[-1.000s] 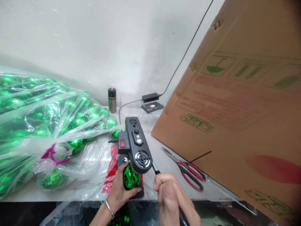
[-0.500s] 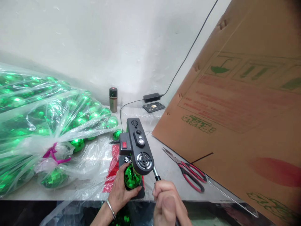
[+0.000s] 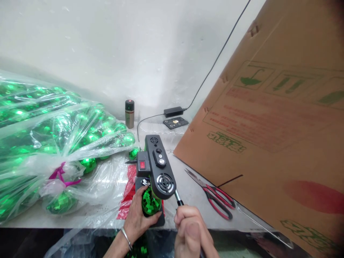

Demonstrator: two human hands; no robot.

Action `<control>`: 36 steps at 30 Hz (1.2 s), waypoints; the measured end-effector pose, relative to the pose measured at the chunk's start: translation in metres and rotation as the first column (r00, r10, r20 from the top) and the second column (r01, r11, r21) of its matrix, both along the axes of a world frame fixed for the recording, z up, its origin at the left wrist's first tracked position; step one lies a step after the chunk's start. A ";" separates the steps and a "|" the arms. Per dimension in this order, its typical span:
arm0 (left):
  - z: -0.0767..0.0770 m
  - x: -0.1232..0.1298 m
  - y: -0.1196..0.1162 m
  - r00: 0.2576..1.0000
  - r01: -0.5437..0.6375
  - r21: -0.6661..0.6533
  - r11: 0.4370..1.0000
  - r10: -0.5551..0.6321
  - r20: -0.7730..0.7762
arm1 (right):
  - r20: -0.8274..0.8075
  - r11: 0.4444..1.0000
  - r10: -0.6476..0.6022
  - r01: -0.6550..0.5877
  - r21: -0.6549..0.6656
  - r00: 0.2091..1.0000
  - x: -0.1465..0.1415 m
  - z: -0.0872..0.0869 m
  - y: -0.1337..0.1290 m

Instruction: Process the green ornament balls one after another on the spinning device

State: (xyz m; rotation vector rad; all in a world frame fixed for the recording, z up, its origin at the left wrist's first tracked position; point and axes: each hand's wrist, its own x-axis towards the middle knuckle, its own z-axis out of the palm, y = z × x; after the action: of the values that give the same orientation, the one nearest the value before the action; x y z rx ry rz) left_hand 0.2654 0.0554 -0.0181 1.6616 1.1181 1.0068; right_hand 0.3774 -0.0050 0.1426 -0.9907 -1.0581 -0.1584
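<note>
Under the round end of the black machine [image 3: 161, 166], near the bench's front edge, a faceted green ball [image 3: 151, 206] sits partly hidden: the machine's head covers its upper rim, and whatever meets it there cannot be made out. The left hand [image 3: 138, 213] comes up from the lower edge, its fingers bent around the ball's left side and its thumb stretched along the near side; the fingers are parted just as wide as the ball and touch it. The right hand [image 3: 192, 229] is a fist, thumb uppermost, its fingers closed around the black-gripped lever [image 3: 179, 200], most of which the hand hides. Both forearms are cut off by the frame. Below the bench [image 3: 185, 215], more green facets [image 3: 141, 249] show dimly.

A narrow bare strip lies between the machine and the red-handled scissors [image 3: 212, 195], which lie beside the cardboard box [image 3: 268, 118]. This box slants along the right, cropped above and at the side. To the left, a clear bag [image 3: 61, 156] of green balls, also cropped, crowds up near the machine.
</note>
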 end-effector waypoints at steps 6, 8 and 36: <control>-0.002 0.000 0.000 1.000 -0.007 0.019 1.000 0.007 -0.009 | 0.005 1.000 -0.006 0.006 0.012 1.000 0.001 -0.001 0.001; -0.002 0.000 0.000 1.000 -0.010 0.022 1.000 0.011 -0.017 | 0.012 0.999 -0.019 0.019 0.029 1.000 0.000 -0.001 0.002; 0.012 -0.002 0.001 0.999 0.010 -0.051 0.999 -0.012 -0.035 | -0.020 0.997 -0.057 0.058 0.043 0.998 -0.003 -0.003 0.006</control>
State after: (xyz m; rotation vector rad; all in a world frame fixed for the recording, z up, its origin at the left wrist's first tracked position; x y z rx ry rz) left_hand 0.2630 0.0564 -0.0063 1.6491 1.1475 0.9385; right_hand 0.3740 0.0007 0.1400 -0.9821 -1.0055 -0.2178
